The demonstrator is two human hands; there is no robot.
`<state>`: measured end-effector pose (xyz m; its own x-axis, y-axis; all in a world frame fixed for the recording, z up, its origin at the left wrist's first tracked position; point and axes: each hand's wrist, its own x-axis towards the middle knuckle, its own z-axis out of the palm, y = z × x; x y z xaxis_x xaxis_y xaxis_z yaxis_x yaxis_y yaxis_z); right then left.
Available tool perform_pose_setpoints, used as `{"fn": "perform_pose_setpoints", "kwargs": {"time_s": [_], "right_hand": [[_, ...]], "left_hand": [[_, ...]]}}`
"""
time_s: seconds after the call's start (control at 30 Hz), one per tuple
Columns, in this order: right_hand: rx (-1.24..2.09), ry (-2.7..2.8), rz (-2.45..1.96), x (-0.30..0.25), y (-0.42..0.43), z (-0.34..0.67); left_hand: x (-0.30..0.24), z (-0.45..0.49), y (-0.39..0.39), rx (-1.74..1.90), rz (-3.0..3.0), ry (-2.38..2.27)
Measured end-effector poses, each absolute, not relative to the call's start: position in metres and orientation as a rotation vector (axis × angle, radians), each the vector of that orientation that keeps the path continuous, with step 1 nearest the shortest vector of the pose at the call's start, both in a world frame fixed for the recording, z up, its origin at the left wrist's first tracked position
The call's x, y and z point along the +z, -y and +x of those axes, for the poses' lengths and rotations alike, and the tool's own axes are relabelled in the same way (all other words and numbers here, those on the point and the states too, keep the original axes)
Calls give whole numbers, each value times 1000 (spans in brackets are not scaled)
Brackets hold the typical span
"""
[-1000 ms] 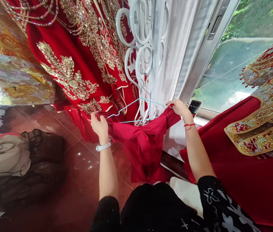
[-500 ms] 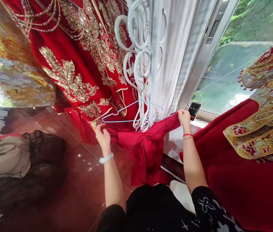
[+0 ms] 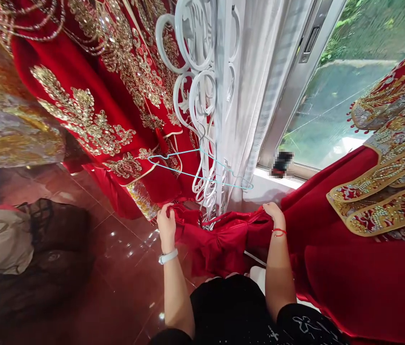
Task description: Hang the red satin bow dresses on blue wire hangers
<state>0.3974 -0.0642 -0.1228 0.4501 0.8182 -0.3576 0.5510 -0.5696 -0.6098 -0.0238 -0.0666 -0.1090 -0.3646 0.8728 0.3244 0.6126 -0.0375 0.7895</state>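
Note:
A plain red dress (image 3: 224, 244) is stretched between my two hands, its upper edge facing up. My left hand (image 3: 167, 225), with a pale band on the wrist, is closed on one end of that edge. At the other end, my right hand (image 3: 275, 215) pinches the fabric; a red string bracelet circles its wrist. Just beyond the dress hangs a light blue wire hanger (image 3: 202, 175), tilted and apart from the fabric. Its hook is up against the white scrollwork stand (image 3: 197, 91).
Red garments with gold embroidery (image 3: 84, 115) hang at the left, and another embroidered red garment (image 3: 367, 201) at the right. A beige and black bundle (image 3: 5, 239) lies low on the left. Behind are a white curtain (image 3: 260, 62) and a window (image 3: 335, 105).
Both hands have lowered toward my body, drawing the dress down and away from the hanger. The hanger now hangs free and has tilted the other way, right end lower.

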Motion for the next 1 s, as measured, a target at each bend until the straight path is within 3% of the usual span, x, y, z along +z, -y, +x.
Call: {"fn": "perform_pose_setpoints", "kwargs": {"time_s": [0.23, 0.47, 0.67, 1.0], "right_hand": [[1286, 1035, -2317, -120, 78, 406], [1473, 922, -2133, -117, 100, 413], [1424, 852, -2195, -123, 94, 418], [1192, 659, -1482, -120, 93, 398]], "left_hand": [[-113, -9, 71, 1371, 1543, -2010], [-98, -4, 74, 1380, 1518, -2014], [-85, 6, 77, 1407, 1547, -1956], [-83, -10, 82, 1408, 1569, -1987]]}}
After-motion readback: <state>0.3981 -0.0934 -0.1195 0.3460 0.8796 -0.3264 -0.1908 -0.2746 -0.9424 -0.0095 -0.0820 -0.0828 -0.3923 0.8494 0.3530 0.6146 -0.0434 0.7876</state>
